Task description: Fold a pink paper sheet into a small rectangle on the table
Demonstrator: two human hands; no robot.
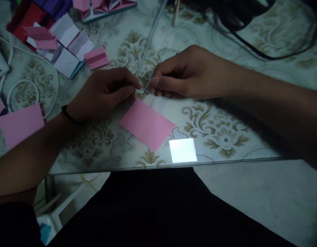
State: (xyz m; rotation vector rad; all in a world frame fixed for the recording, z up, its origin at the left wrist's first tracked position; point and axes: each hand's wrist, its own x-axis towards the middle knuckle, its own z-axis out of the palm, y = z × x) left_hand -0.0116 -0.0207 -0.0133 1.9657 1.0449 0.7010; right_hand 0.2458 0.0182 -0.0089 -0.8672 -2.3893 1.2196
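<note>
My left hand [110, 87] rests over the table with thumb and forefinger pinched together. Facing it, my right hand [184, 73] has its fingers curled and its thumb pressed to the forefinger. A thin, clear-looking bit seems to span the small gap between the fingertips, too faint to name. A long translucent strip [151, 39] runs from the far side down to near my left fingertips; whether I touch it, I cannot tell. Just below the hands lies a flat pink paper rectangle [148, 125], set at a slant.
Folded white paper pieces [67, 43] and a small folded pink piece [96, 57] lie at the upper left. More pink paper [21, 125] and a white cable [23, 82] are at left. A black cable [271, 56] curves at upper right. A bright square [183, 150] shines near the table edge.
</note>
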